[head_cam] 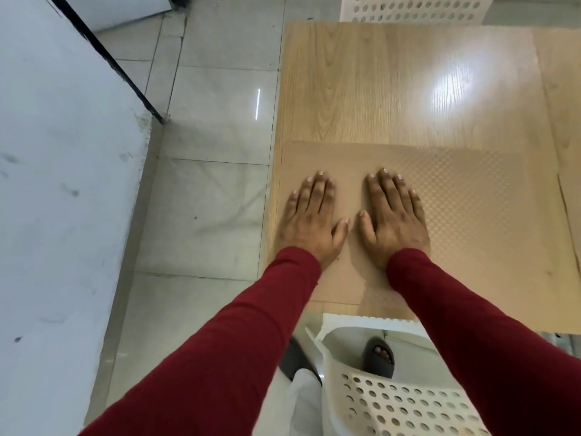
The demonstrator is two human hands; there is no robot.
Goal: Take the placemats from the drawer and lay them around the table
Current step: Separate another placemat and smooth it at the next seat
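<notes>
A tan placemat [471,215] with a fine checked texture lies flat on the near left part of the light wooden table [361,89]. My left hand [309,220] and my right hand [393,215] both rest palm down on the mat's left half, fingers spread, side by side and a little apart. Neither hand holds anything. A second tan placemat [562,127] lies along the table's right edge, partly cut off by the frame. Both arms wear dark red sleeves.
A white perforated plastic chair [393,398] stands at the table's near edge, below my hands. Another white perforated chair [412,7] stands at the far edge. Grey tiled floor [213,152] runs left of the table, bounded by a pale wall [56,184].
</notes>
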